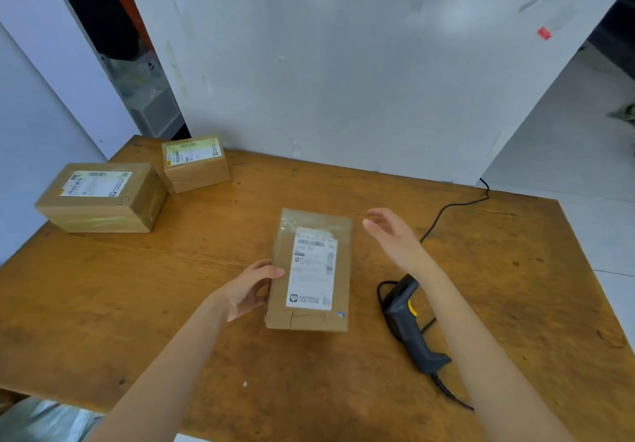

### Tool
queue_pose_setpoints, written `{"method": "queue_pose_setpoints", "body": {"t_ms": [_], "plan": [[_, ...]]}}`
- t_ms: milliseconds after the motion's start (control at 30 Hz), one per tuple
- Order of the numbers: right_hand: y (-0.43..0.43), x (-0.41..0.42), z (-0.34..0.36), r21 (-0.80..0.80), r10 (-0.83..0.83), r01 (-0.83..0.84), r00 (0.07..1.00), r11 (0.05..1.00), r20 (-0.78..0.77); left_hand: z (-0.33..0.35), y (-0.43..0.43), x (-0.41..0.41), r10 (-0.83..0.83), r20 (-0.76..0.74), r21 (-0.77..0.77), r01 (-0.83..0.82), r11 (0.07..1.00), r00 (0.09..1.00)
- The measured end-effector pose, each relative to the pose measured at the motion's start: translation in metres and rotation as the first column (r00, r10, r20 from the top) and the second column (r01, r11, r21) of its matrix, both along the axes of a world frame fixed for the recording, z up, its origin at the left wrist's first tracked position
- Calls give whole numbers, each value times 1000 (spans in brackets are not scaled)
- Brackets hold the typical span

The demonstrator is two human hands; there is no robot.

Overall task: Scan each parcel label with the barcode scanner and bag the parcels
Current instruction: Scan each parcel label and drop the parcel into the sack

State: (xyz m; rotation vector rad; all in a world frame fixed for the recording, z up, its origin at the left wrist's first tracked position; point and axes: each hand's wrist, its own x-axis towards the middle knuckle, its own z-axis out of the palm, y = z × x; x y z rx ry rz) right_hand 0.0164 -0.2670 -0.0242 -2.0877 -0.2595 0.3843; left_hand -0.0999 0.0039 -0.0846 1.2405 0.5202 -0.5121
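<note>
Brown cardboard makes up the parcel (311,270) in the middle of the frame. It lies flat on the wooden table (206,321) with its white label (312,268) facing up. The label has small black print and barcodes on it.

The left hand (248,288) holds the left edge of this parcel. Its thumb lies on top near the label, and its fingers curl round the side.

The right hand (395,235) is in the air just to the right of the parcel, near the top corner. It does not touch the box. Its fingers are straight and a little spread.

The dark grey barcode scanner (409,325) lies on the table at the lower right of the frame, partly under the right arm. It has a yellow trigger. No hand holds it. Its black cable (450,208) runs up to the far edge of the table.

Two more brown parcels sit at the upper left of the frame. The big parcel (103,197) is near the left edge of the table. The small parcel (196,163) is just behind it, by the grey wall (343,63). Both have labels on top.

At the lower left corner, below the table, there is some pale plastic bag stuff (44,421); it is blurry.
</note>
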Motion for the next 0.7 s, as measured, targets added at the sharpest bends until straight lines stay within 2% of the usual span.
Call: {"method": "queue_pose_setpoints", "body": {"t_ms": [67, 133, 267, 367, 500, 600, 700], "plan": [[-27, -9, -21, -51, -159, 162, 985, 985, 68, -2, -4, 1, 106, 2, -50, -105, 993, 994], [-52, -24, -45, -131, -241, 246, 969, 960, 49, -4, -10, 3, 173, 3, -88, -172, 981, 985], [-78, -58, -77, -256, -316, 280, 943, 925, -110, -5, -24, 5, 196, 4, -106, -194, 975, 981], [-76, -81, -86, -407, -354, 295, 932, 865, -79, -6, -32, 9, 210, 5, -100, -209, 973, 978], [-61, -102, -97, -558, -286, 217, 958, 801, -37, -8, -38, 13, 210, 19, -99, -207, 973, 978], [-54, -106, -101, -578, -285, 257, 957, 775, 43, -8, -41, 14, 206, 27, -90, -203, 975, 978], [-55, -105, -100, -477, -304, 282, 952, 833, 33, -9, -41, 15, 214, 33, -89, -210, 974, 976]]}}
